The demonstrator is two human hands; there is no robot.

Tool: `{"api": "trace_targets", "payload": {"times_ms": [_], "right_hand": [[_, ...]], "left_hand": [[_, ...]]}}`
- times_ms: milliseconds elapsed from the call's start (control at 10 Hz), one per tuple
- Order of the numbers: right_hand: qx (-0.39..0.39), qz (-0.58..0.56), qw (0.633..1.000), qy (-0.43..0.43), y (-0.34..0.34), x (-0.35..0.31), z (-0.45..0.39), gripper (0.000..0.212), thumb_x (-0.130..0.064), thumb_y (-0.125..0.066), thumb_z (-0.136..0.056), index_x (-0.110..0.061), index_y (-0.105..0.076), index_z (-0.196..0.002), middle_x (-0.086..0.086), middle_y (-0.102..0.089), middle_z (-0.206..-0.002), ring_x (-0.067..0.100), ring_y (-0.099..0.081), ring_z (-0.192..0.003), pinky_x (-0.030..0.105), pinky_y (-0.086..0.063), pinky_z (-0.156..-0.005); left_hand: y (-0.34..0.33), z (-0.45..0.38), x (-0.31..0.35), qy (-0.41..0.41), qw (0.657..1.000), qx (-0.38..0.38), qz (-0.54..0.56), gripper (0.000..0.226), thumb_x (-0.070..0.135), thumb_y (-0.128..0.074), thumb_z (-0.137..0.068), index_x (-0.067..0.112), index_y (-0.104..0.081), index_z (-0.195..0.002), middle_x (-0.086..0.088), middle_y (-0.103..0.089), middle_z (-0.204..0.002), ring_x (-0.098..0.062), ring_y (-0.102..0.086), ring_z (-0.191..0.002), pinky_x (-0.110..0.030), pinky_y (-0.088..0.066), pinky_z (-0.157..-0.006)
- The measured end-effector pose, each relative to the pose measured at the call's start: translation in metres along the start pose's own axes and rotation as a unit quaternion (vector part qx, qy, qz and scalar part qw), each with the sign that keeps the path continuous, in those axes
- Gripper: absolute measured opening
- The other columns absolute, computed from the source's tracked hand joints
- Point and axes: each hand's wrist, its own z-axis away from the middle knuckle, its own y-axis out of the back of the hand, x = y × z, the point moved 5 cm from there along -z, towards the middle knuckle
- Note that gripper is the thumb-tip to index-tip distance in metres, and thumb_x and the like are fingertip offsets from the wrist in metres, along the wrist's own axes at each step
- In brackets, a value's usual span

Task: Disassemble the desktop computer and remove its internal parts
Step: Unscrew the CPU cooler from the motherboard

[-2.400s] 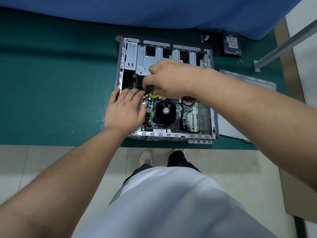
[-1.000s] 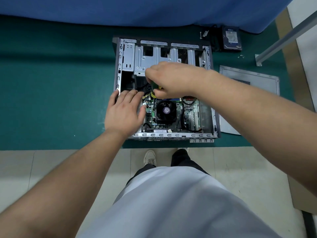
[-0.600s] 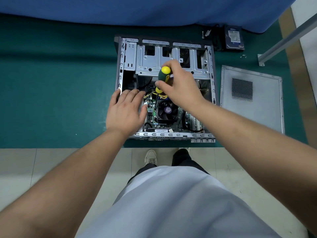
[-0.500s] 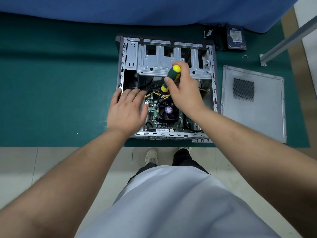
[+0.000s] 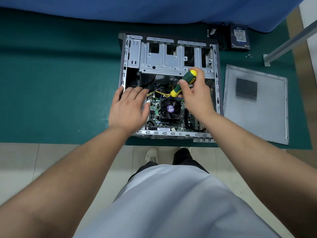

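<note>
On the green mat lies the open grey metal desktop computer case (image 5: 169, 54); its flat grey perforated side panel (image 5: 255, 107) rests just beside it, and a black hard drive with a blue label (image 5: 239, 37) lies behind, so both seem already removed; the green circuit board with its black cooler fan (image 5: 169, 109) remains inside. The left hand (image 5: 127, 107) rests flat, fingers straight, on the case; the right hand (image 5: 197, 96) grips a green-and-yellow-handled screwdriver (image 5: 184, 82), so more unscrewing is likely.

The screwdriver (image 5: 183, 83) is dark green with yellow ends. The table (image 5: 60, 74) is teal, and the side panel (image 5: 267, 117) plain grey with a dotted vent.
</note>
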Motion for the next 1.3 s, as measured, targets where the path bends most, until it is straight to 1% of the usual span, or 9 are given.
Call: {"api": "trace_targets", "payload": {"times_ms": [100, 400, 500, 600, 700, 800, 1000, 1100, 1300], "right_hand": [[-0.004, -0.003, 1.000, -0.017, -0.002, 0.006, -0.001, 0.038, -0.030, -0.054, -0.106, -0.020, -0.038, -0.138, 0.002, -0.070, -0.101, 0.010, -0.074, -0.069, 0.023, -0.057, -0.063], [-0.008, -0.020, 0.999, -0.035, -0.004, 0.012, 0.000, 0.034, -0.029, -0.053, -0.106, -0.019, -0.038, -0.135, 0.003, -0.070, -0.100, 0.009, -0.075, -0.068, 0.018, -0.053, -0.058], [-0.010, -0.010, 1.000, -0.025, -0.005, 0.010, 0.001, 0.033, -0.029, -0.053, -0.106, -0.020, -0.039, -0.134, 0.003, -0.071, -0.093, 0.009, -0.074, -0.068, 0.021, -0.054, -0.059], [-0.010, 0.004, 1.000, -0.011, -0.006, 0.007, 0.003, 0.035, -0.029, -0.054, -0.105, -0.020, -0.039, -0.135, 0.000, -0.069, -0.088, 0.009, -0.074, -0.068, 0.031, -0.060, -0.066], [-0.013, 0.023, 1.000, 0.016, -0.007, 0.000, 0.004, 0.038, -0.028, -0.054, -0.105, -0.020, -0.038, -0.138, -0.002, -0.067, -0.087, 0.018, -0.073, -0.072, 0.045, -0.061, -0.073], [-0.021, 0.039, 0.998, 0.042, -0.010, -0.005, 0.005, 0.039, -0.028, -0.054, -0.105, -0.019, -0.037, -0.139, -0.001, -0.066, -0.086, 0.021, -0.071, -0.072, 0.047, -0.060, -0.072], [-0.043, 0.093, 0.987, 0.122, -0.015, -0.017, 0.012, 0.038, -0.031, -0.054, -0.104, -0.018, -0.038, -0.136, 0.001, -0.065, -0.086, 0.007, -0.062, -0.064, 0.022, -0.048, -0.058], [-0.079, 0.126, 0.975, 0.167, -0.019, -0.027, 0.021, 0.036, -0.032, -0.057, -0.103, -0.018, -0.040, -0.131, 0.000, -0.063, -0.090, 0.016, -0.062, -0.069, 0.034, -0.051, -0.065], [-0.085, 0.246, 0.937, 0.231, -0.025, -0.045, 0.037, 0.038, -0.042, -0.059, -0.100, -0.014, -0.044, -0.121, -0.005, -0.053, -0.087, 0.026, -0.059, -0.068, 0.036, -0.046, -0.059]], "left_hand": [[0.000, -0.001, -0.001, -0.001, 1.000, 0.004, -0.001, 0.050, 0.046, -0.037, -0.103, 0.027, -0.051, -0.146, 0.004, -0.056, -0.147, -0.019, -0.047, -0.137, -0.047, -0.020, -0.124], [-0.001, 0.000, 0.000, -0.001, 1.000, 0.006, 0.000, 0.049, 0.047, -0.036, -0.103, 0.027, -0.052, -0.146, 0.004, -0.056, -0.146, -0.019, -0.047, -0.137, -0.046, -0.020, -0.124], [0.000, -0.001, 0.000, -0.001, 1.000, 0.008, 0.000, 0.050, 0.047, -0.036, -0.103, 0.027, -0.052, -0.145, 0.004, -0.057, -0.145, -0.019, -0.048, -0.136, -0.046, -0.020, -0.124], [-0.001, -0.001, 0.000, -0.002, 1.000, 0.008, -0.002, 0.050, 0.047, -0.035, -0.103, 0.027, -0.052, -0.145, 0.004, -0.057, -0.145, -0.019, -0.048, -0.136, -0.046, -0.021, -0.124], [0.000, -0.001, 0.000, -0.002, 1.000, 0.007, -0.002, 0.050, 0.047, -0.035, -0.103, 0.027, -0.052, -0.146, 0.004, -0.056, -0.145, -0.019, -0.048, -0.136, -0.046, -0.020, -0.124], [0.000, -0.001, 0.000, -0.002, 1.000, 0.007, -0.001, 0.050, 0.047, -0.035, -0.103, 0.027, -0.051, -0.146, 0.004, -0.056, -0.145, -0.019, -0.047, -0.136, -0.046, -0.020, -0.124], [0.000, -0.001, 0.000, -0.002, 1.000, 0.006, -0.005, 0.051, 0.048, -0.034, -0.103, 0.027, -0.051, -0.146, 0.004, -0.056, -0.146, -0.019, -0.047, -0.137, -0.046, -0.020, -0.124], [-0.001, 0.000, 0.000, -0.003, 1.000, 0.008, 0.000, 0.051, 0.047, -0.035, -0.103, 0.026, -0.051, -0.146, 0.003, -0.056, -0.146, -0.019, -0.047, -0.137, -0.046, -0.020, -0.124], [-0.001, 0.000, 0.000, -0.003, 1.000, 0.010, 0.005, 0.050, 0.048, -0.036, -0.103, 0.026, -0.051, -0.146, 0.003, -0.056, -0.146, -0.019, -0.047, -0.137, -0.047, -0.020, -0.124]]}}
